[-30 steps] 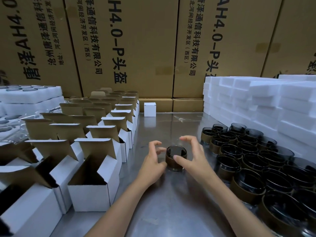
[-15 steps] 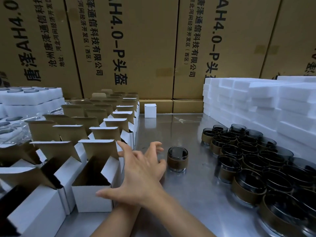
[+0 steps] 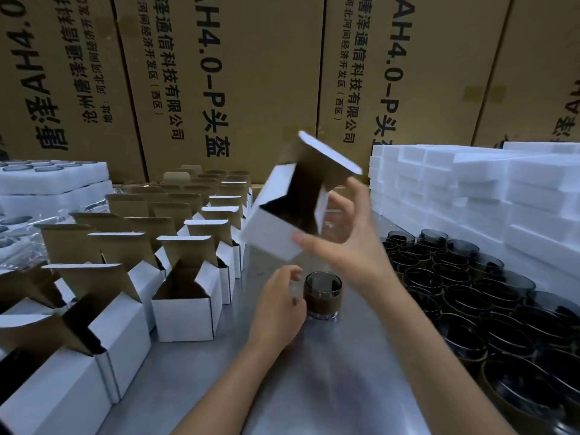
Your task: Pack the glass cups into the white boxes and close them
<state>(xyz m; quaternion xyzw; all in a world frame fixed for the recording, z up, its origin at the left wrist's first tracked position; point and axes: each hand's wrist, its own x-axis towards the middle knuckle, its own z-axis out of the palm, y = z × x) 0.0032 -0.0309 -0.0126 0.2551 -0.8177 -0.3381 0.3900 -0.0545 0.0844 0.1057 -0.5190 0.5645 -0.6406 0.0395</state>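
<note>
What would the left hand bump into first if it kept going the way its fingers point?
Most likely the glass cup standing alone on the metal table. The left hand sits just beside it, fingers curled toward its side. A thin gap seems to remain, though depth is hard to judge from this one view.

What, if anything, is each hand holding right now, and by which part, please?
The right hand holds an open white box in the air, tilted, thumb on its lower front wall. The left hand curls beside the lone glass cup; a grip cannot be told.
</note>
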